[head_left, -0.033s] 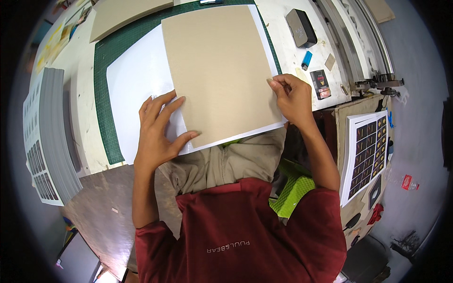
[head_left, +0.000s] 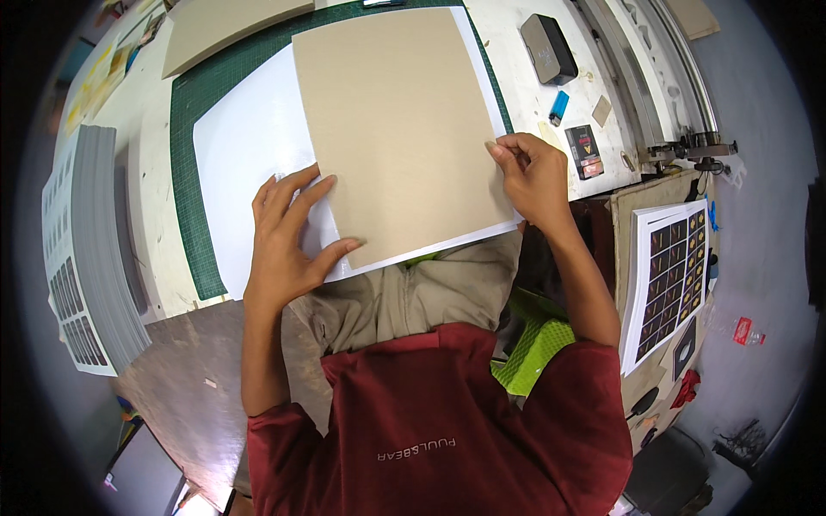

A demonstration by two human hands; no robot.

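Observation:
A beige cardboard sheet [head_left: 400, 129] lies over a larger white paper sheet [head_left: 249, 129], whose white margin shows on the left, right and near sides. Beneath them is a green cutting mat [head_left: 196, 232]. My left hand [head_left: 288, 224] is open, fingers spread. Its fingertips and thumb rest on the cardboard's left edge near the lower corner. On the opposite side my right hand [head_left: 533, 176] is closed, its thumb and curled fingers pinching the cardboard's right edge. The fingers' undersides there are hidden. The sheets' near edge overhangs my lap.
A tall stack of printed sheets [head_left: 95, 249] stands at left, with thick beige boards [head_left: 232, 30] at the far left. On the right lie a black-grey box [head_left: 551, 50], a blue lighter [head_left: 559, 108], a small black pack [head_left: 584, 153] and more printed sheets [head_left: 667, 275]. A metal rail [head_left: 658, 77] runs beyond.

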